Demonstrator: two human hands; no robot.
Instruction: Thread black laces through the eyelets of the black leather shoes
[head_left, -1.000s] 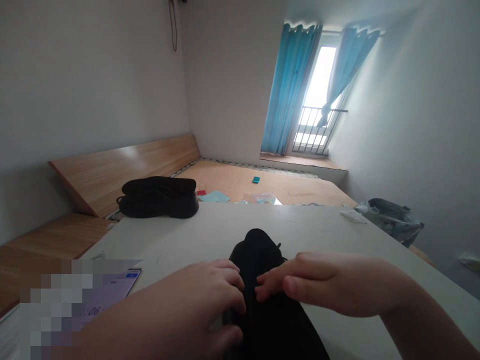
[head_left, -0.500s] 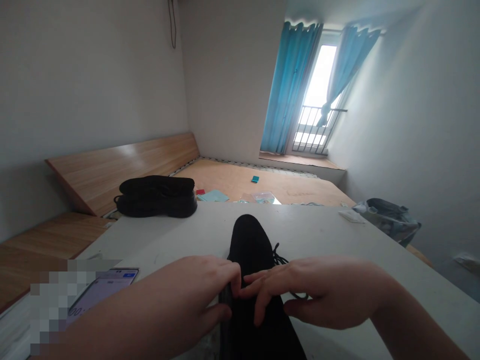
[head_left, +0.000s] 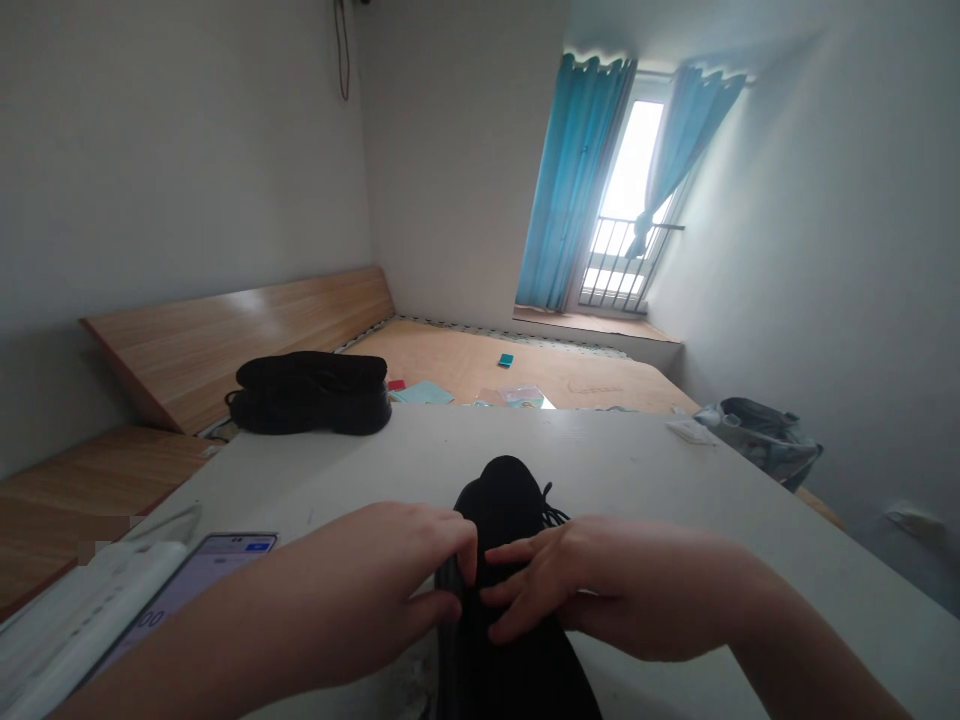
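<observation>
A black shoe [head_left: 517,500] lies lengthwise in front of me on the white table, toe pointing away. Thin black laces [head_left: 553,508] stick out on its right side. My left hand [head_left: 420,565] grips the shoe's left edge between thumb and bent fingers. Across the shoe's dark upper surface rest the spread fingers of my right hand [head_left: 570,580], with its thumb folded low at the right side. The near end of the shoe runs out of the bottom of the view. Its dark surface shows little detail between the hands.
More black footwear [head_left: 311,393], apparently stacked, sits at the table's [head_left: 420,450] far left. A lit phone [head_left: 217,570] and a white device [head_left: 97,610] lie beside my left forearm. Beyond are a bed board [head_left: 450,350] with small packets and a grey bag [head_left: 772,440] at right.
The shoe's toe now appears lower and nearer, with a second dark contour showing at its left. The right fingers have shifted slightly on the surface. The whole view has moved a little.
</observation>
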